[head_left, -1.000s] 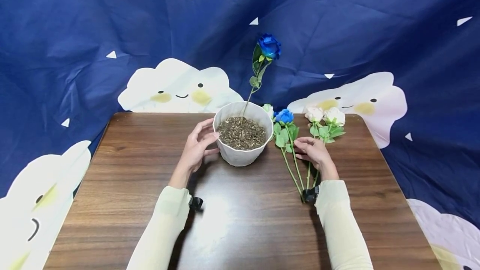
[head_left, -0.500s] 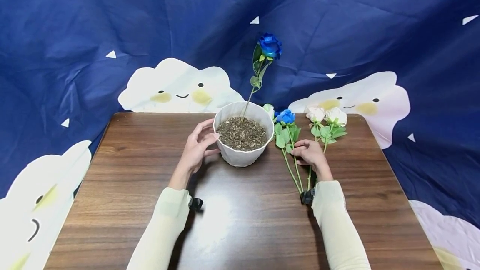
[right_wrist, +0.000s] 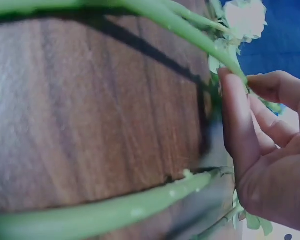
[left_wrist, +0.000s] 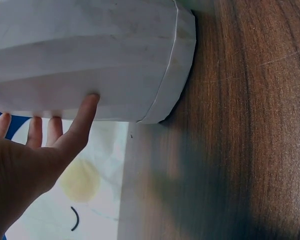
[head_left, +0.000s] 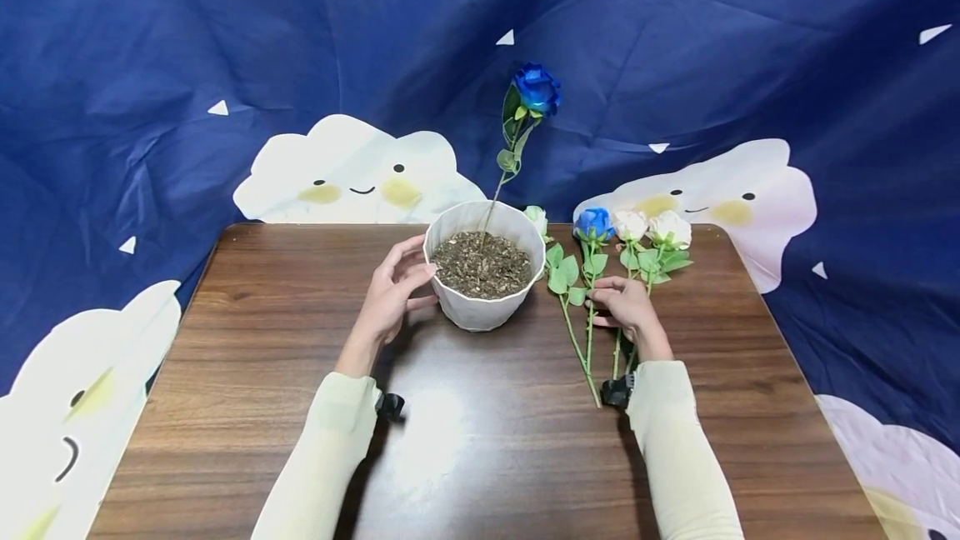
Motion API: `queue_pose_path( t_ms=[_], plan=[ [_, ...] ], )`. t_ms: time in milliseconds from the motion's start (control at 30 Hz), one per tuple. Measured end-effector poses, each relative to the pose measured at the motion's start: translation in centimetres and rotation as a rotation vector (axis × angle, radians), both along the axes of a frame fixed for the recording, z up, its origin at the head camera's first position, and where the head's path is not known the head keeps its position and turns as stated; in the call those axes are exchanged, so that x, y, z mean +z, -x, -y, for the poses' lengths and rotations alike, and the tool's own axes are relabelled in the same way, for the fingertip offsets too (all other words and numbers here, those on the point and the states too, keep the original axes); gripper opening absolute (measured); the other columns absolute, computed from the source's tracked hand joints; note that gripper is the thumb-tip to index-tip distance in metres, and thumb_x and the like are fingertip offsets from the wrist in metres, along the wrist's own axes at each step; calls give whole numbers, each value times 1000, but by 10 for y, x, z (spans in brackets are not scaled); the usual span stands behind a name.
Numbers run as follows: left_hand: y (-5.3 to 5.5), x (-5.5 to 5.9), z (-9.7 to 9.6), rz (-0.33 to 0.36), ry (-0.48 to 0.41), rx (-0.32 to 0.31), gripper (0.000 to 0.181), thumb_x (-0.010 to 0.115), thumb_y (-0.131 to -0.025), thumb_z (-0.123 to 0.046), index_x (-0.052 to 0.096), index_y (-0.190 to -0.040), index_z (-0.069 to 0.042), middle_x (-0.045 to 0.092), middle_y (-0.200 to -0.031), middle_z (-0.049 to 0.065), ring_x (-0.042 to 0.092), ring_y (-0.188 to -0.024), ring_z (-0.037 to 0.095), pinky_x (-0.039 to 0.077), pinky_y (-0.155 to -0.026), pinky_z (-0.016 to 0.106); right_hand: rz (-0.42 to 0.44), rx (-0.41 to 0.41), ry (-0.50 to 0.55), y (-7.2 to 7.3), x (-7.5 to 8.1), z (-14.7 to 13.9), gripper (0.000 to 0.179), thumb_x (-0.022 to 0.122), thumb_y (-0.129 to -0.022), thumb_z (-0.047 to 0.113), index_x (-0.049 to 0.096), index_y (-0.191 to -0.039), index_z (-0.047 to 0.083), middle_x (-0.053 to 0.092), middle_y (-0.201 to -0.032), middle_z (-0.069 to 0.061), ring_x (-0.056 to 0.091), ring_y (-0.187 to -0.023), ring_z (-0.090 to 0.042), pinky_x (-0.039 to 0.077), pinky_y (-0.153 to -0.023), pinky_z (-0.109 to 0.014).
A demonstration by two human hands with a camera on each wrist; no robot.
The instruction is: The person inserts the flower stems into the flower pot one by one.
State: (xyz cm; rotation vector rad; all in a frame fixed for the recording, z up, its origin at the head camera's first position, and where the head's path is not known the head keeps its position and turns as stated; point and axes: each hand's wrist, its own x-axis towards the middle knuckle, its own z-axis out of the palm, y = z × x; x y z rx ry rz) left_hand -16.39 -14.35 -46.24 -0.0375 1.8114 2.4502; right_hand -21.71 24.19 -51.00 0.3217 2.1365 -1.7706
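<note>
A white faceted pot (head_left: 483, 315) filled with dark soil (head_left: 480, 267) stands at the back of the table, and a tall blue rose (head_left: 537, 90) rises from it, leaning slightly right. My left hand (head_left: 386, 298) rests against the pot's left side; in the left wrist view its fingertips (left_wrist: 91, 97) touch the outer wall, fingers spread. To the pot's right, my right hand (head_left: 628, 308) pinches the stem (right_wrist: 190, 37) of a second blue rose (head_left: 592, 225) between thumb and fingertips. The stem slants over the table in the right wrist view.
Two white roses (head_left: 649, 228) lie just right of the held rose, stems partly under my right hand. Another pale rose (head_left: 536, 218) lies beside the pot, its bloom partly hidden behind it. Behind the wooden table (head_left: 247, 407) hangs a blue cloth (head_left: 187, 48) with clouds.
My right hand has taken the stem of the second blue rose. That bloom has shifted right, away from the pot and towards the white roses. My left hand stays at the pot.
</note>
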Motion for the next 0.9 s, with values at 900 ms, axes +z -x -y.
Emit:
queue_pose_path(
  t_ms=[900],
  plan=[
    [-1, 2, 0, -1, 4, -2, 57, 63, -96, -4, 46, -149, -11, 49, -141, 21, 57, -115, 27, 55, -89, 61, -210, -155, 742, 4, 34, 15, 15, 55, -100, -6, 60, -108, 6, 74, -100, -6, 72, -86, -17, 63, -66, -33]
  ],
)
